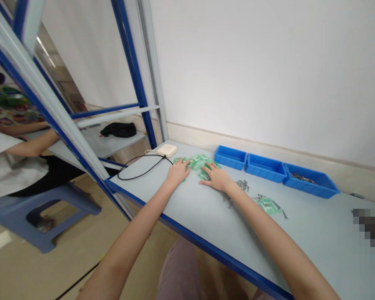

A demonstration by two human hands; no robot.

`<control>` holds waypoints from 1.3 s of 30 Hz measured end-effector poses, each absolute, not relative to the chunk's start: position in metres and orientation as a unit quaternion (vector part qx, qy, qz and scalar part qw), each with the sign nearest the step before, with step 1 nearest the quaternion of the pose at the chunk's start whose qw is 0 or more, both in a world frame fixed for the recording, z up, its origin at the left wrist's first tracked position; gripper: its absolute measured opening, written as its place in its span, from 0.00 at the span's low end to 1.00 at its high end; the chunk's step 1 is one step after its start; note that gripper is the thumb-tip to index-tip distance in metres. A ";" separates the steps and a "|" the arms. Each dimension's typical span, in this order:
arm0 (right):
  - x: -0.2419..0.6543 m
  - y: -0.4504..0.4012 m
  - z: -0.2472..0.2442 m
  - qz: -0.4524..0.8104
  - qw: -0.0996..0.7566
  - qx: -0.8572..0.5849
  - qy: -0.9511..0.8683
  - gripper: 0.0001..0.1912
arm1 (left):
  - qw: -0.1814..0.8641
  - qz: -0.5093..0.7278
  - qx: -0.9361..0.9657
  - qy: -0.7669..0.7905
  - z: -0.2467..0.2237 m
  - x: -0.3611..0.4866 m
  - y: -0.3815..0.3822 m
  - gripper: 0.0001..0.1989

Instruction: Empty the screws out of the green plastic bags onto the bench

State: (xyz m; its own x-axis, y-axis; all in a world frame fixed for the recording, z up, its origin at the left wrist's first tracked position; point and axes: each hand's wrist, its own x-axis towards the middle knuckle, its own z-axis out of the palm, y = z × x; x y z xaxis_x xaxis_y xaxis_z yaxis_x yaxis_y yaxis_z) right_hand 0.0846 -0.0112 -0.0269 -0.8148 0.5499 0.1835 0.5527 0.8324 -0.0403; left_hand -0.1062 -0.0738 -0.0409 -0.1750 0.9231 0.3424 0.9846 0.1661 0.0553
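Crumpled green translucent plastic (198, 161) lies on the grey table (203, 208) towards its far left. My left hand (178, 170) rests on the left part of the plastic, fingers spread. On its right part lies my right hand (217, 176), with fingers apart and the thumb stretched to the left. Just right of that hand is a small pile of dark metal pieces (243, 185). Beyond my right forearm, a smaller piece of green plastic (268, 205) has several long metal pieces around it.
Three blue bins (231, 157) line the back edge, the right one (312, 181) holding metal pieces. A cream box (168, 150) and black cable (134, 158) lie at left. A person (18, 162) sits beyond the blue-and-grey frame (62, 121).
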 end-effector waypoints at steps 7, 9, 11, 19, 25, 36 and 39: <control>0.079 -0.003 -0.018 -0.042 0.050 -0.249 -0.966 0.22 | 0.031 -0.133 -0.705 -0.696 -0.044 -0.116 -0.066 0.28; 0.078 -0.004 -0.016 -0.053 0.053 -0.260 -0.963 0.22 | 0.011 -0.116 -0.718 -0.686 -0.045 -0.117 -0.060 0.26; 0.077 -0.006 -0.014 -0.057 0.051 -0.273 -0.959 0.22 | 0.018 -0.111 -0.718 -0.687 -0.047 -0.116 -0.055 0.24; 0.075 0.004 -0.006 -0.019 0.067 -0.318 -0.946 0.21 | 0.076 -0.171 -0.687 -0.702 -0.051 -0.108 -0.043 0.16; 0.083 0.024 -0.009 0.054 0.179 -0.372 -0.909 0.19 | 0.068 -0.215 -0.666 -0.711 -0.049 -0.108 -0.045 0.16; 0.037 0.022 0.002 0.065 0.311 -0.349 -0.882 0.21 | 0.159 -0.188 -0.696 -0.674 -0.045 -0.100 -0.059 0.17; 0.020 0.020 -0.003 0.098 0.260 -0.256 -0.926 0.19 | 0.207 -0.192 -0.755 -0.592 -0.033 -0.094 -0.071 0.12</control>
